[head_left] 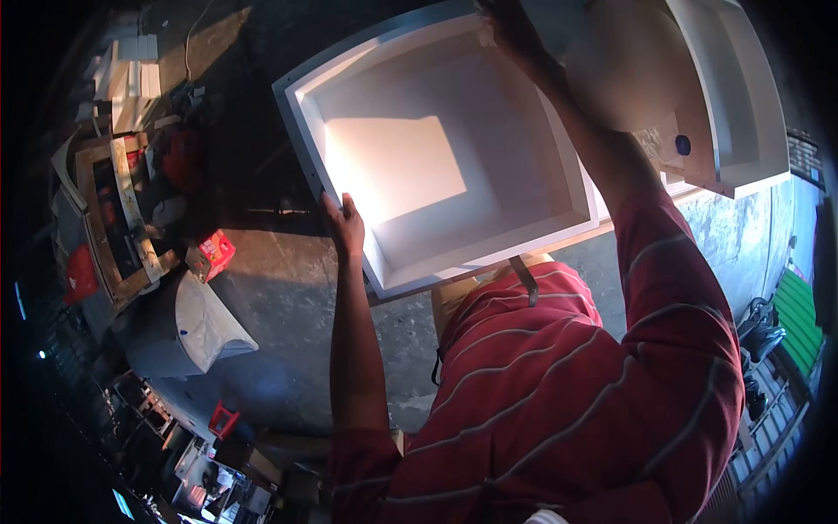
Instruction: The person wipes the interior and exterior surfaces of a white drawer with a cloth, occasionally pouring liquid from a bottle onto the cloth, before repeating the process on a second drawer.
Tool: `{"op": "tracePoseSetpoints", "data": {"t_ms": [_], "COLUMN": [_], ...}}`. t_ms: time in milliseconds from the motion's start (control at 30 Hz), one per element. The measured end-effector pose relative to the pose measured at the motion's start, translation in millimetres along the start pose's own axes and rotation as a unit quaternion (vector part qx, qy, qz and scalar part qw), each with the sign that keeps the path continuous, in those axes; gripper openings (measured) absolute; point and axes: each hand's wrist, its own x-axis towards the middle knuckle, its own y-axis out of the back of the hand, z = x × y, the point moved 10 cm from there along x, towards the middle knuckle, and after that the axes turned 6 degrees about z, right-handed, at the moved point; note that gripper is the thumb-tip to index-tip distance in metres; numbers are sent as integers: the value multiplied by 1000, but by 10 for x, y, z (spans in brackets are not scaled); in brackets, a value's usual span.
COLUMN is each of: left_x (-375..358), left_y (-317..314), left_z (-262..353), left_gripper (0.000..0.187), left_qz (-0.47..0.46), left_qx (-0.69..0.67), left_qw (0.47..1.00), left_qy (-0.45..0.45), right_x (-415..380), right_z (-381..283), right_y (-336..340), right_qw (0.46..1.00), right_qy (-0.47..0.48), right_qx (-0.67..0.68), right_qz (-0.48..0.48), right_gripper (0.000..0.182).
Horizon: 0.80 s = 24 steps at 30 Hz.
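Observation:
In front of my body lies a large white open box, shallow like a drawer, with a patch of sunlight across its inside. My left hand grips its left wall, thumb over the rim and the other fingers mostly hidden outside. At the far right part of the box is my right hand, dark in shadow against the wall. Its fingers look closed near a small pale piece, and I cannot make out what they hold.
A second white box part stands at the right, beside a blurred round shape. On the floor to the left are a wooden frame, a red carton and a white sack. A red stool stands farther off.

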Motion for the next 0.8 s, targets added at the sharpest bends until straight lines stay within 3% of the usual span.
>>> {"op": "tracePoseSetpoints", "data": {"t_ms": [33, 100, 133, 200, 233, 267, 333, 400, 433, 467, 500, 567, 633, 667, 700, 800], "left_x": [6, 0, 18, -1, 2, 3, 44, 55, 24, 34, 25, 52, 37, 50, 50, 45], "left_y": [6, -20, -10, 24, 32, 46, 32, -7, 15, 53, 76, 33, 35, 5, -6, 58], "left_z": [83, 18, 56, 97, 117, 136, 125, 20, 17, 139, 182, 120, 151, 135, 106, 198], "left_gripper": [59, 57, 56, 54, 53, 52, 52, 52, 52, 52, 52, 50, 49, 49, 49, 47], "left_qz": [-12, 2, 7, 9, 12, 16, 0, -7, -8, -2, 1, -2, -17, -31, -30, 10], "left_qx": [1, 8, 1, 0, 0, 1, -18, -43, -38, -45, -50, -65, -60, -72, -68, -42], "left_qw": [1000, 999, 998, 998, 998, 998, 998, 998, 998, 998, 997, 996, 997, 995, 996, 996], "left_qy": [-12, -49, -56, -56, -62, -68, -53, -48, -41, -53, -63, -62, -50, -55, -49, -82], "right_x": [-32, -78, -149, -424, -559, -689, -910, -1060, -1229, -1393, -1542, -1516, -1259, -1223, -1303, -1913], "right_z": [-112, -223, -420, -1026, -1276, -1413, -1385, -1918, -2319, -2735, -3115, -3392, -3328, -3374, -3447, -3884], "right_y": [57, 317, 374, 469, 475, 461, 243, 229, 238, 281, 364, 487, 285, 317, 356, 452], "right_qw": [1000, 937, 935, 993, 997, 997, 981, 968, 954, 951, 908, 893, 900, 898, 895, 805], "right_qy": [4, -130, -127, -19, 39, 41, -110, -62, 0, 97, 170, 222, 101, 71, 72, 138], "right_qx": [9, 324, 331, 108, -8, -4, 40, 103, 132, 192, 233, 293, 314, 358, 364, 479], "right_qz": [-9, -20, -23, -53, -64, -67, -155, -219, -269, -224, -303, -258, -286, -246, -250, -323], "right_gripper": [35, 40, 40, 39, 38, 38, 37, 43, 44, 43, 40, 35, 29, 19, 19, 17]}}
